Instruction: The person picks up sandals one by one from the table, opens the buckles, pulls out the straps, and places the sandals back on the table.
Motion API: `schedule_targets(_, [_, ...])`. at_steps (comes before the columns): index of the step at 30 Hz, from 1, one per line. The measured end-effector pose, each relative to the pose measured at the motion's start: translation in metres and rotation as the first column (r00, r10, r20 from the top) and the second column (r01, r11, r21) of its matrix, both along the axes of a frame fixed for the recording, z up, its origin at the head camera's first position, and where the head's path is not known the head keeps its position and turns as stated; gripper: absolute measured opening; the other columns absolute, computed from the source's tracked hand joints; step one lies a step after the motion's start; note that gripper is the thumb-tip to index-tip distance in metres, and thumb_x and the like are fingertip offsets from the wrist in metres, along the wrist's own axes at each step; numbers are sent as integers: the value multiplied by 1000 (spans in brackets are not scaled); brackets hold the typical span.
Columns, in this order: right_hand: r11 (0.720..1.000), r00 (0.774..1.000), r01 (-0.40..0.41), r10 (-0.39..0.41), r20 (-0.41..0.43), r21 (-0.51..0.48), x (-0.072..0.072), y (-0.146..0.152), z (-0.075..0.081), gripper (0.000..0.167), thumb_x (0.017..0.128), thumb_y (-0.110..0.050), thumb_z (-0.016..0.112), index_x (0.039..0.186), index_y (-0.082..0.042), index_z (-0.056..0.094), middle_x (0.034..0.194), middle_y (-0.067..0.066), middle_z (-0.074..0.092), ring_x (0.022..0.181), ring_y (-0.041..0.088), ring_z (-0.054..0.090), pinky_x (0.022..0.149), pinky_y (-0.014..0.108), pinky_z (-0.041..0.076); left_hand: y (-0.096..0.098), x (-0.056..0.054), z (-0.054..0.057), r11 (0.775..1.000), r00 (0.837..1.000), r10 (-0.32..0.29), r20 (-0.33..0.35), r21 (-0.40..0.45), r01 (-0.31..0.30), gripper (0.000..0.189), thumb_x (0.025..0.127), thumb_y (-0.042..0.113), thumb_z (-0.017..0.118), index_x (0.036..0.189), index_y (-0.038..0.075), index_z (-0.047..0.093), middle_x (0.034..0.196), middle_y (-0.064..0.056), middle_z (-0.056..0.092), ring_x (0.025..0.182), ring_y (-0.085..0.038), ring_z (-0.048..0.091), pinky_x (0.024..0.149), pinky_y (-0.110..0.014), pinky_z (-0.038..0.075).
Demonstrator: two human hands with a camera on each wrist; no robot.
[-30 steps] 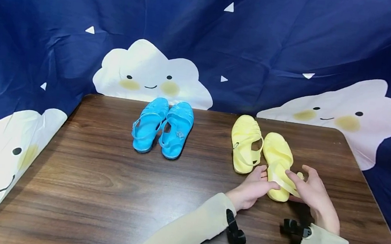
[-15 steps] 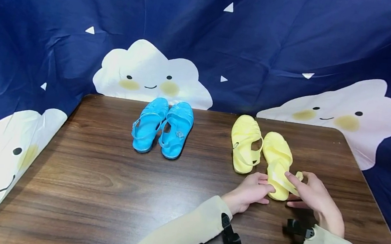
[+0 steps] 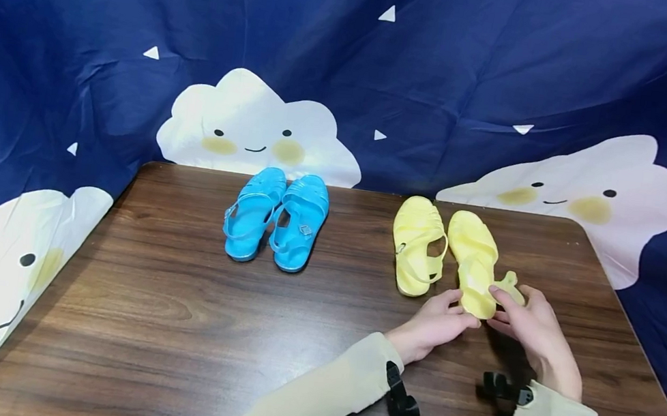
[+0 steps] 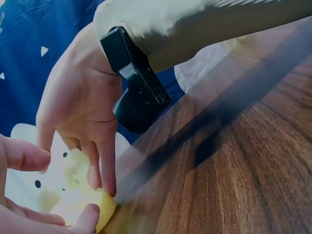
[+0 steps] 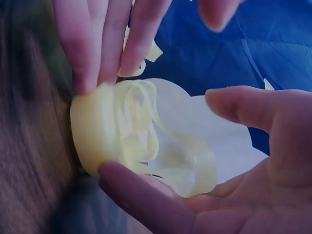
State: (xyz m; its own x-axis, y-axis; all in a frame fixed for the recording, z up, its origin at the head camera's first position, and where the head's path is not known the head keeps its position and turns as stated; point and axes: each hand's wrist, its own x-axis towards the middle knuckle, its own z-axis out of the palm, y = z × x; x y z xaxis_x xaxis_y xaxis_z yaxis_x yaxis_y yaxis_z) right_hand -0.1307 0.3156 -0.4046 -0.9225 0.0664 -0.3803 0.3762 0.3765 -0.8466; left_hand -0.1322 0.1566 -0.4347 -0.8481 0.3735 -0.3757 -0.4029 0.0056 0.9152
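The right-hand yellow closed-toe sandal [image 3: 473,244] lies sole down on the dark wood-grain tabletop [image 3: 171,327], its toe turned away from the person and its heel between the two hands. At its left side, near the heel, the left hand [image 3: 430,323] touches it with extended fingers; the right hand [image 3: 536,330] does the same at its right side. Neither hand is curled round it: in the right wrist view both thumbs stand clear of the heel while fingertips meet it from opposite sides. A loose heel strap [image 3: 510,290] sticks out to the right of this sandal, just beside the right thumb; whether the right hand touches the strap is hard to tell.

Just left of the same sandal lies its mate, a second yellow sandal [image 3: 415,224], toe also pointing away. Well apart to its left, a pair of bright blue closed-toe sandals sits close together, one nearer [image 3: 291,255] and one farther off [image 3: 243,246], toes facing the same way.

Behind the right-hand yellow sandal hangs a navy cloth backdrop [image 3: 449,63] with small white triangles and smiling clouds; one white cloud [image 3: 258,107] is to its left, another [image 3: 652,176] to its right. Nearer the person than that sandal are two cream sleeves [image 3: 312,391], each with a black bracket [image 3: 401,400] at the wrist.
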Motion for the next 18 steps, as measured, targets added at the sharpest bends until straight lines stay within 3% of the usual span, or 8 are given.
schedule_targets(6, [1000,998,11,-12,-69,-14,-3,-4,-2,60,100,-19,43,139,19,16,121,23,47,82,1,62,77,22,57,3,-4,-1,1000,1000,-14,-23,-12,14,60,83,10,68,139,11,48,135,-5,60,124,-9,55,101,-25,45])
schedule_targets(18, [999,995,25,-28,-92,-25,-3,-8,-3,67,100,-16,41,143,17,2,134,32,34,83,-7,57,75,17,55,3,-9,-5,998,997,-64,-35,-17,63,60,84,13,69,140,13,47,140,-3,56,127,-7,52,102,-25,44])
